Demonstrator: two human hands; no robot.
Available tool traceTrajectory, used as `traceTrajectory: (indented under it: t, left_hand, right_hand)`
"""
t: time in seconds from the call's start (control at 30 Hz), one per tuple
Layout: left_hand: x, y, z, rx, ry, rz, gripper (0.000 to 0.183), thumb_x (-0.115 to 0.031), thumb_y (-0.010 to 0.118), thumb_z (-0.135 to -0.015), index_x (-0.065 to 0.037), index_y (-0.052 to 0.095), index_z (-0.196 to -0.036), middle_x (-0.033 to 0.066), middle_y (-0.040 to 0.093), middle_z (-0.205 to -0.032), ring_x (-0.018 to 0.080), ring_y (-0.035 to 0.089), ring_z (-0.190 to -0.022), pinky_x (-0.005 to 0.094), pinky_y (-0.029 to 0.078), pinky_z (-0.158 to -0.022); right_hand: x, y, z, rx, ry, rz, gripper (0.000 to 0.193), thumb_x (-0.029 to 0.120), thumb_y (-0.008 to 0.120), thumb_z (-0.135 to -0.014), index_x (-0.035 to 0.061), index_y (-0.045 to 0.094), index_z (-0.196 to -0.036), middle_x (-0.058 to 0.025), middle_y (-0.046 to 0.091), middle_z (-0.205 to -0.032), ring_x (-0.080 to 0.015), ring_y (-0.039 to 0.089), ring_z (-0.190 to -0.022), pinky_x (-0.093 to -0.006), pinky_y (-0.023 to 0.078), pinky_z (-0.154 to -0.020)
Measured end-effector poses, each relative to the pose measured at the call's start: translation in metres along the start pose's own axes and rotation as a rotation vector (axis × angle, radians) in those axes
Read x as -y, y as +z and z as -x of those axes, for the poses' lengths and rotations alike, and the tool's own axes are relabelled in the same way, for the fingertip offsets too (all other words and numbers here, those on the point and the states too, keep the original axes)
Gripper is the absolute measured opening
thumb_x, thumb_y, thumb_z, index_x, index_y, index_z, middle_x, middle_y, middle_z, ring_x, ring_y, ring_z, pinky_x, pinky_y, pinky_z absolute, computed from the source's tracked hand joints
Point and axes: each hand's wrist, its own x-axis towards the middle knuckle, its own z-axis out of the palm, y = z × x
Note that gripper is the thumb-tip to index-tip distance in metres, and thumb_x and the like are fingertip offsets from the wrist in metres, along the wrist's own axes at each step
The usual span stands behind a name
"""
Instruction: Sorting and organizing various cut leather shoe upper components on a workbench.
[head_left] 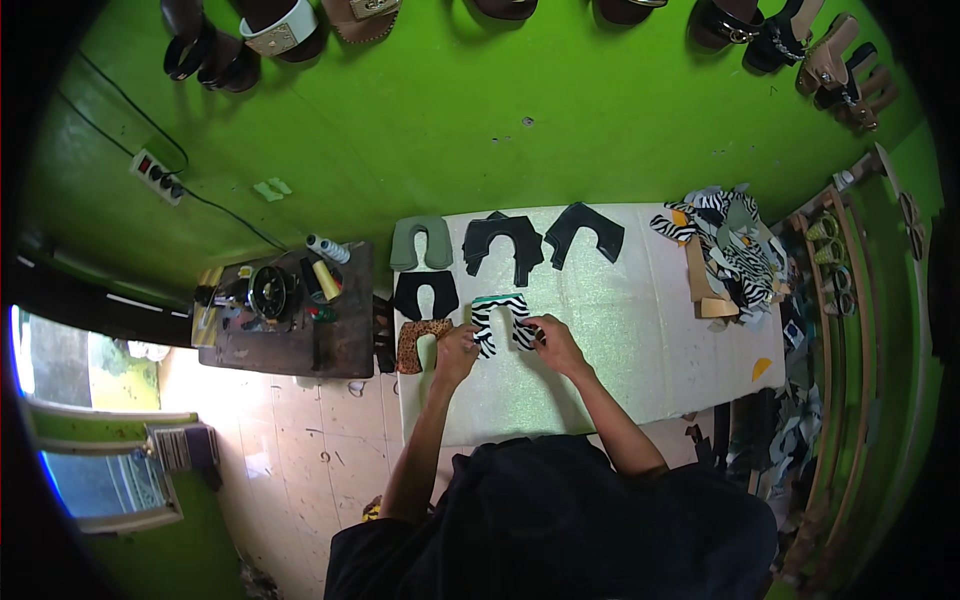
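A zebra-print U-shaped piece (497, 303) with a green strip along its top lies on the white table, its two legs toward me. My left hand (458, 352) is closed at its left leg, and my right hand (556, 345) pinches the right leg. Beside my left hand is a leopard-print U-shaped piece (412, 345). Behind that one lie a black U-shaped piece (427, 309) and a grey-green U-shaped piece (403, 245). Farther back on the table are stacked black U-shaped pieces (485, 238) and another black curved piece (583, 232).
A heap of fabric scraps (742, 245) spills from a box at the table's right end, near an orange scrap (762, 369). To the left, a dark table (255, 347) bears a sewing machine (270, 292) and thread cones (328, 248). Sandals (825, 240) sit on a rack (835, 350) at right.
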Motion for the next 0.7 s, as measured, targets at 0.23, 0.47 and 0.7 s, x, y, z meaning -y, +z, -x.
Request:
traceTrajectory:
  t: [0.23, 0.47, 0.7]
  left_hand:
    - [0.033, -0.005, -0.035, 0.141, -0.019, -0.066, 0.038, 0.007, 0.069, -0.074, -0.004, 0.065, -0.11, 0.0096, 0.062, -0.084, 0.0199, 0.061, -0.078, 0.0317, 0.052, -0.075]
    - [0.045, 0.006, -0.053, 0.235, -0.082, -0.12, 0.037, 0.009, 0.065, -0.071, -0.003, 0.064, -0.106, 0.0135, 0.062, -0.089, 0.0263, 0.062, -0.083, 0.035, 0.052, -0.077]
    - [0.051, 0.017, -0.054, 0.272, -0.163, -0.162, 0.038, 0.009, 0.063, -0.076, -0.001, 0.061, -0.112, 0.02, 0.061, -0.111, 0.0326, 0.06, -0.106, 0.0393, 0.051, -0.091]
  right_hand:
    - [-0.03, 0.03, -0.027, -0.19, -0.063, 0.095, 0.043, -0.009, 0.062, -0.076, 0.0044, 0.063, -0.117, -0.0166, 0.061, -0.103, -0.027, 0.065, -0.084, -0.0351, 0.053, -0.08]
    - [-0.031, 0.042, -0.035, -0.166, 0.099, 0.144, 0.043, -0.01, 0.053, -0.076, 0.0026, 0.063, -0.116, -0.0199, 0.06, -0.11, -0.0377, 0.06, -0.102, -0.0406, 0.048, -0.092]
    - [-0.051, 0.054, -0.039, -0.199, 0.057, 0.227, 0.04, -0.007, 0.058, -0.077, 0.0038, 0.06, -0.116, -0.0194, 0.058, -0.107, -0.037, 0.06, -0.101, -0.0402, 0.049, -0.091]
